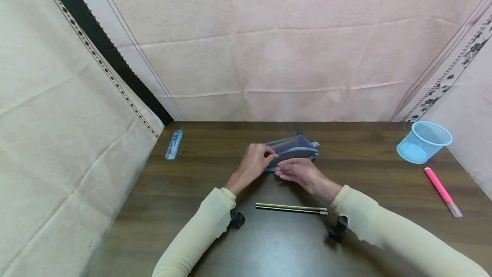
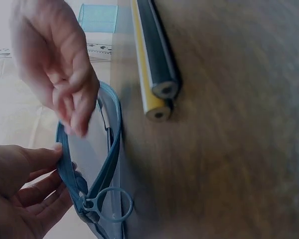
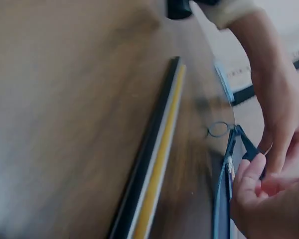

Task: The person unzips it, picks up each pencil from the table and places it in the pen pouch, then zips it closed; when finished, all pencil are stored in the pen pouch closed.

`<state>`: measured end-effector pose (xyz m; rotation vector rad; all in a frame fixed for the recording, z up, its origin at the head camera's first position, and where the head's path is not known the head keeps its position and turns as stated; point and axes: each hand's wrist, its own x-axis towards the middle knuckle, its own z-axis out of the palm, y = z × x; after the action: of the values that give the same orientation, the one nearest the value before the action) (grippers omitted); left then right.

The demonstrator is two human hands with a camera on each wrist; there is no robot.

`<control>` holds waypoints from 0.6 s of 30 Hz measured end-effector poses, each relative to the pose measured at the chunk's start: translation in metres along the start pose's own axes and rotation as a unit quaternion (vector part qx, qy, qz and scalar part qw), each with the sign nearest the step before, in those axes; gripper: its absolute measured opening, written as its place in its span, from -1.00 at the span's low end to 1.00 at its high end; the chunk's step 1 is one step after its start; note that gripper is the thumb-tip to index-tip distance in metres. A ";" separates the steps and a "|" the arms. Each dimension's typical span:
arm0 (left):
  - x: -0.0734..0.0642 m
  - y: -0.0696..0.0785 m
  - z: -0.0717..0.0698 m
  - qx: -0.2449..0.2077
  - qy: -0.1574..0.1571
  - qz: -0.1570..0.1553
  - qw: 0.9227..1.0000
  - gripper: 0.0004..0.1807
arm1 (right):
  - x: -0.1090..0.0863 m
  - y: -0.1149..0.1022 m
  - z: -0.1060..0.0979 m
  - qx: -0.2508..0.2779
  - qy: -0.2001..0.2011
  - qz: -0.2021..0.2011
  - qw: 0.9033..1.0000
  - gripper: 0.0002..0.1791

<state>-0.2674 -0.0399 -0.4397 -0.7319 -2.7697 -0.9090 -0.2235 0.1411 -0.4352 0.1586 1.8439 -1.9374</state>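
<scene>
A blue see-through zip pencil case [image 1: 295, 146] lies at the back of the table, its zipper undone and a ring pull [image 2: 114, 204] hanging from one end. My left hand [image 1: 254, 160] pinches one side of its opening between thumb and fingers. Just over the opening is my right hand [image 1: 300, 173], fingers loosely bent and nothing seen between them. A slim dark item [image 2: 109, 139] shows inside the case. Nearer my body, a yellow pencil [image 1: 284, 205] and a black pencil [image 1: 286, 210] lie side by side, partly between my forearms.
At the back right stands a light-blue cup [image 1: 420, 142], with a pink pen-shaped item [image 1: 441, 187] in front of it. A flat light-blue clear piece [image 1: 174, 145] lies at the far left. Patterned cloth [image 1: 269, 63] hangs behind the wooden table [image 1: 192, 174].
</scene>
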 end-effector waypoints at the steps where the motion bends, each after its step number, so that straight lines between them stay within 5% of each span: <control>1: 0.000 0.000 0.000 -0.001 0.001 0.000 1.000 -0.84 | -0.005 0.001 0.000 -0.068 -0.009 -0.027 0.997 -0.67; 3: 0.000 0.000 0.000 -0.002 0.001 0.003 1.000 -0.85 | -0.015 0.003 0.000 -0.213 -0.022 -0.096 0.972 -0.74; 6: 0.000 0.001 0.000 -0.004 0.001 0.007 1.000 -0.86 | -0.029 0.008 -0.002 -0.391 -0.034 -0.208 0.896 -0.87; 9: 0.000 0.001 0.001 0.001 -0.001 0.007 1.000 -0.86 | -0.043 0.015 -0.002 -0.496 -0.041 -0.290 0.817 -0.94; 11: -0.001 0.000 0.001 0.003 -0.001 0.003 1.000 -0.86 | -0.050 0.020 -0.002 -0.532 -0.043 -0.318 0.783 -0.95; 13: -0.001 0.000 0.000 0.004 0.000 0.001 1.000 -0.86 | -0.056 0.024 -0.001 -0.554 -0.043 -0.326 0.765 -0.94; 18: -0.002 0.000 0.000 -0.001 0.001 0.000 1.000 -0.86 | -0.060 0.032 -0.003 -0.566 -0.046 -0.317 0.760 -0.91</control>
<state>-0.2657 -0.0408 -0.4403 -0.7304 -2.7670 -0.9129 -0.1584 0.1586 -0.4417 -1.0278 2.8492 -0.7173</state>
